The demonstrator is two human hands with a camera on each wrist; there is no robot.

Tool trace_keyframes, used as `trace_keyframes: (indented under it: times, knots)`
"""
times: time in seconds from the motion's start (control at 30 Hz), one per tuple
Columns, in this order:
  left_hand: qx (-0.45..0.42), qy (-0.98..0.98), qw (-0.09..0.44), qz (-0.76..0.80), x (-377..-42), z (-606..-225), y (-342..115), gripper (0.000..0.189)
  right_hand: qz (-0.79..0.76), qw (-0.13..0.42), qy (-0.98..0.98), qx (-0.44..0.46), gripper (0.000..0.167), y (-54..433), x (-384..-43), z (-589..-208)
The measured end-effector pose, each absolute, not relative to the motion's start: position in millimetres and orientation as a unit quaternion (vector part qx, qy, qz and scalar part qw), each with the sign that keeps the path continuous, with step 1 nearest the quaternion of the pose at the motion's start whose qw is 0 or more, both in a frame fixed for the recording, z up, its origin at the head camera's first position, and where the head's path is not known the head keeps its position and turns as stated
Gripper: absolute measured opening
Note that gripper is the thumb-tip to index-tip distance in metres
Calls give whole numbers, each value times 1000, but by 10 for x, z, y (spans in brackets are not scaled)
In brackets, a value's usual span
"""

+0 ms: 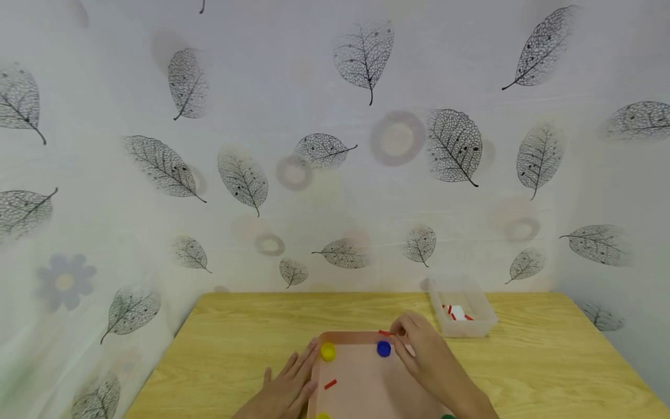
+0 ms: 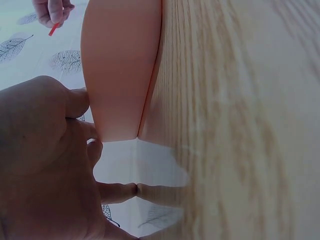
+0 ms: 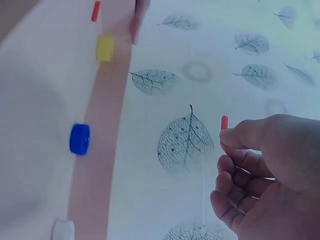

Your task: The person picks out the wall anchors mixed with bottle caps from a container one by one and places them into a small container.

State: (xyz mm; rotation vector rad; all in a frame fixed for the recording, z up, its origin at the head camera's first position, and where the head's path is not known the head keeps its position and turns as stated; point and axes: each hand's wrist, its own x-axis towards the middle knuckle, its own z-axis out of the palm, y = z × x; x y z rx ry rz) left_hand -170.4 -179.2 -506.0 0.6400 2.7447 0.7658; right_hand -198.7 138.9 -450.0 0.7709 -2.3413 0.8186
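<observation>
My right hand [image 1: 431,361] pinches a short red stick [image 3: 224,123] between thumb and fingertips, raised near the far rim of a pink tray [image 1: 348,337]. Below it in the head view, a blue bottle cap [image 1: 384,349] sits inside the tray. Along the tray's left side rests my left hand [image 1: 287,389], fingers extended, touching the wall and the table. A yellow cap [image 1: 327,352] lies in the far left corner, and another red stick [image 1: 330,384] lies on the tray floor nearer me. In the right wrist view a white cap [image 3: 63,230] shows beyond the blue one.
Behind and right of the tray stands a translucent plastic box [image 1: 478,326] holding several red sticks and a white piece. A second yellow cap [image 1: 323,416] and a green cap [image 1: 448,416] are cut off at the bottom edge. Leaf-patterned sheeting [image 1: 335,203] encloses the wooden table [image 1: 251,326].
</observation>
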Motion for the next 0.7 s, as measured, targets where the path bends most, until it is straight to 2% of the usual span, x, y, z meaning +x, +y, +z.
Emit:
trace_keyframes:
  times: [0.47,0.7]
  knots:
    - [217,937,101,254,-1699,-5082,-1779,61,318,307,-863,242,23,1892,-2154,-4357]
    - [217,936,100,259,-1703,-5070,-1787,61,323,336,-852,238,28,2067,-2212,-4380]
